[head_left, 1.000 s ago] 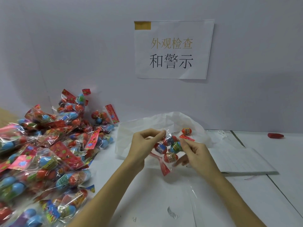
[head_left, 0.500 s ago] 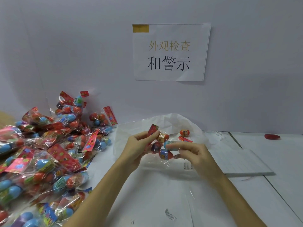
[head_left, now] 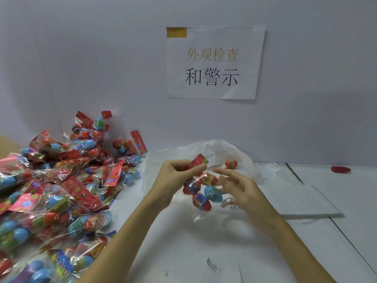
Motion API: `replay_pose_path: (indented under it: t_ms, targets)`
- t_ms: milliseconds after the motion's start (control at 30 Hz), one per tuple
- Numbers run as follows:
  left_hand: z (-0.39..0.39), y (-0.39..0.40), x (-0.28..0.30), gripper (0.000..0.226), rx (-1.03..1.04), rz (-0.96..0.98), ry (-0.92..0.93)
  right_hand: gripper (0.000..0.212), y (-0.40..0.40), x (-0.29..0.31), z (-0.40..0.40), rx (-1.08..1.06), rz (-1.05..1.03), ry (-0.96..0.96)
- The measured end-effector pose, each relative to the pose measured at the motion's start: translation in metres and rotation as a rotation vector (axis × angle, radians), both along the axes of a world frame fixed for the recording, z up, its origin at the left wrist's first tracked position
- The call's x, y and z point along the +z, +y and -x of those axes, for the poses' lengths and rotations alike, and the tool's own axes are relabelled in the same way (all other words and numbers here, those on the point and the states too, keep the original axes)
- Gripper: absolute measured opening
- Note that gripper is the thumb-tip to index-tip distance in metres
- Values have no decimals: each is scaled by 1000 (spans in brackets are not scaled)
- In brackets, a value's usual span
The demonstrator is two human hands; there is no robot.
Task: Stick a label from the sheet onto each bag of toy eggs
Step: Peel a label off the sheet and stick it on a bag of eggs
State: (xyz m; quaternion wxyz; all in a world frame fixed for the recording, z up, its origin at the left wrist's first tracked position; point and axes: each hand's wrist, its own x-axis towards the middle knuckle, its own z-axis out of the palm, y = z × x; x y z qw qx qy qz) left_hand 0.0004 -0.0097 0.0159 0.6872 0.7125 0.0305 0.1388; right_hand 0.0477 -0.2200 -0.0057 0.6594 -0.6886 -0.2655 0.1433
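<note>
Spreading across the scene, the white tabletop [head_left: 204,242] carried everything, with a grey wall behind it and a paper sign [head_left: 214,62] taped there. On the left side lay a big pile of bagged toy eggs [head_left: 57,190], red header cards poking out at odd angles. A crumpled white plastic bag [head_left: 214,152] sat near the wall behind the hands, one loose egg [head_left: 231,164] resting on it. To the right, a white label sheet [head_left: 302,201] lay flat on the tabletop, and a small red object [head_left: 340,169] sat well apart by the wall.

Held above the tabletop between the two hands was one bag of toy eggs [head_left: 201,190], hanging down from its red header card [head_left: 198,161]. The left hand [head_left: 175,178] had its grip closed on that header, fingers and thumb curled and pinching the top of the bag. The right hand [head_left: 242,188] had its grip apart, fingers spread and mostly straight, fingertips just beside the bag's clear film near the header; whether they touched it could not be told.
</note>
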Motion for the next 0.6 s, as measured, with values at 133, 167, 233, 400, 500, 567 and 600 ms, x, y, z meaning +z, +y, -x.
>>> replay_pose_path:
  t_ms: [133, 167, 233, 400, 500, 567, 600]
  targets:
    - [-3, -11, -5, 46, 32, 4, -10, 33, 5, -4, 1, 23, 12, 8]
    - [-4, -14, -4, 52, 75, 61, 16, 30, 6, -4, 0, -28, -24, 9]
    - [-5, -14, -2, 61, 99, 106, 75, 26, 6, -4, -4, -124, -125, 54]
    - [-1, -3, -5, 31, -54, -64, 105, 32, 4, -4, -7, -155, -195, 168]
    - [-1, -6, -3, 25, -41, -79, 108, 37, 4, -2, -4, -194, -215, 242]
    - [-1, -8, -1, 34, -41, -79, 131, 36, 3, -1, -6, -206, -260, 320]
    - [-2, -9, -2, 38, -47, -63, 139, 36, 3, 0, -6, -203, -288, 364]
